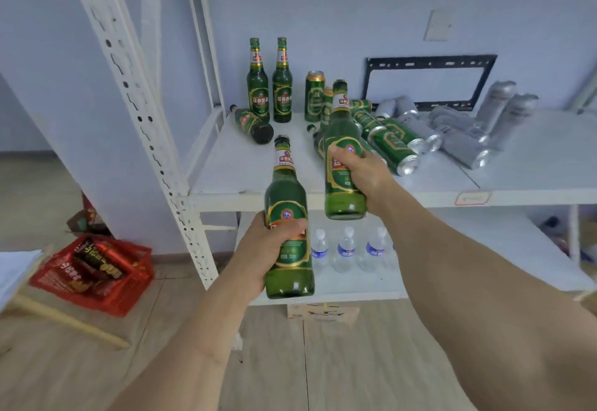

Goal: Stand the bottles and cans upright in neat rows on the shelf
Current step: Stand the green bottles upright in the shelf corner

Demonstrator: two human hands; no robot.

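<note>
The left hand (269, 249) curls around the labelled belly of a green glass bottle (288, 226), held upright in the air in front of the white metal shelf (245, 165), neck up and long axis close to vertical. The right hand (361, 173) grips a second green glass bottle (342, 155) the same way, higher and nearer the shelf board, also neck up. Both are smooth, glossy, long-necked, with gold-edged labels.

At the back left of the shelf two standing bottles (269, 82) stand side by side, upright. Just left of them a fallen bottle (252, 124) lies on its side, base toward the camera. An upright green can (314, 95) stands to their right. Further right, green cans (392, 142) lie tumbled, ends toward the front, beside a heap of silver cans (465, 129) with a dull metallic sheen. Clear plastic water bottles (345, 249) stand on the lower shelf.
</note>
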